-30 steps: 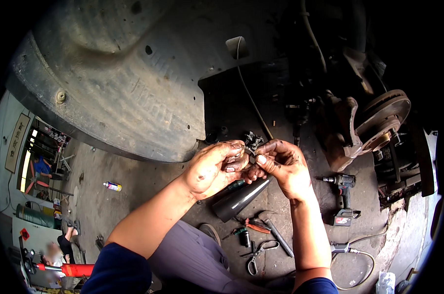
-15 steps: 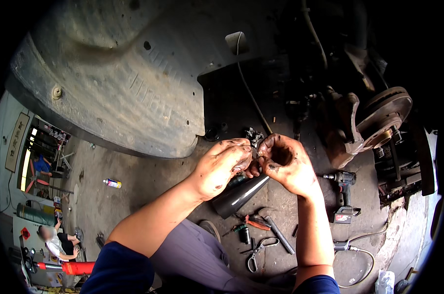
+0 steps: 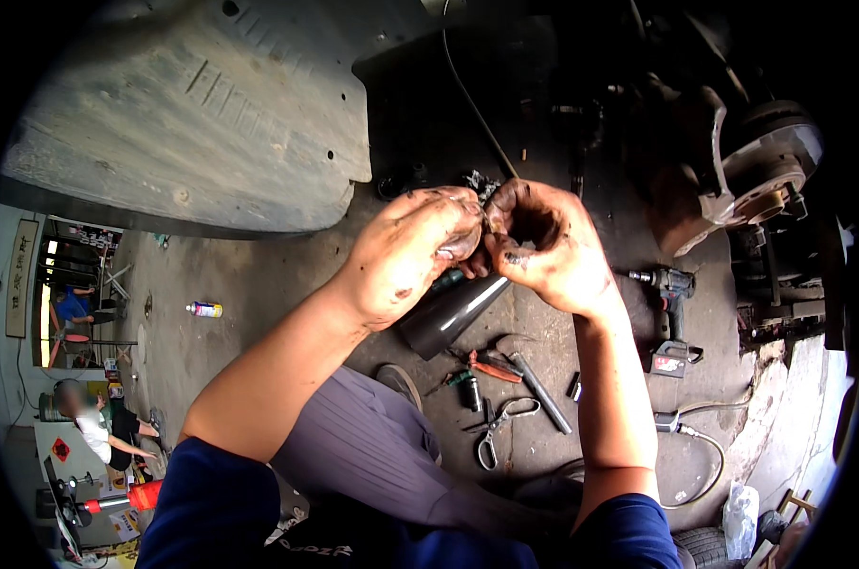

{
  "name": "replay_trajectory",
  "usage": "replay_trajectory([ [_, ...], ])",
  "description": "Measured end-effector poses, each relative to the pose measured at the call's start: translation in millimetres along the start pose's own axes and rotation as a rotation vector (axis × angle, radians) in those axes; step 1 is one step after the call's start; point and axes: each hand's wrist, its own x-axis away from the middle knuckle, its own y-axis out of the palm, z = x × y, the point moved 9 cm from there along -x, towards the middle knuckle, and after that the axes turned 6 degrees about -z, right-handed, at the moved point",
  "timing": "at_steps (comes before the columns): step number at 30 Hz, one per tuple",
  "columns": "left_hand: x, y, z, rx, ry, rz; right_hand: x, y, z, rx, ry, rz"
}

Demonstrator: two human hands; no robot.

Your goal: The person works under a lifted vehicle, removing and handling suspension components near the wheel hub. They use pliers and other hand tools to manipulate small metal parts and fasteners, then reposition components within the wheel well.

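Observation:
Grease-stained and closed, my left hand (image 3: pixel 412 245) meets my right hand (image 3: pixel 562 251) in the middle of the view. My right thumb and forefinger curl into a ring, their tips pressed together beside the left fingers. Whatever sits between the fingertips is too small and covered to make out. A thin dark cable (image 3: pixel 475 106) comes down from above and passes out of sight behind my right hand. Just below the hands is a glossy black cone (image 3: pixel 453 318), narrow end toward my right hand.
Scissors (image 3: pixel 505 429), a hammer (image 3: pixel 543 394) and red-handled pliers (image 3: pixel 496 368) lie on the floor, with a cordless impact wrench (image 3: pixel 671 318) to the right. A vehicle's wheel-arch liner (image 3: pixel 211 123) overhangs upper left; a rusty hub (image 3: pixel 780 171) juts in at right. A spray can (image 3: pixel 204 309) lies left.
The view has tilted, so hands and floor tools appear higher in it. Both hands stay together, fingers closed. At far left, another person has shifted posture.

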Motion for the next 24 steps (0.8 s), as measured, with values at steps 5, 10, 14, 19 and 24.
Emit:
replay_trajectory([
  [5,4.2,-5.0,-0.4,-0.049,0.032,0.104,-2.8,7.7,13.5,-0.165,-0.019,-0.034],
  [10,13.2,-10.1,2.2,-0.19,0.117,0.272,-6.0,19.1,12.5,-0.207,0.026,-0.005],
  [14,18.6,-13.9,8.2,-0.196,0.169,0.377,-6.8,26.3,10.2,-0.139,0.065,0.026],
  [19,22.1,-21.8,5.7,-0.121,0.15,0.457,-9.5,30.8,10.9,-0.117,0.041,-0.006],
  [24,23.8,-24.2,3.2,-0.122,0.115,0.478,-8.0,35.0,15.5,-0.187,0.042,-0.013],
])
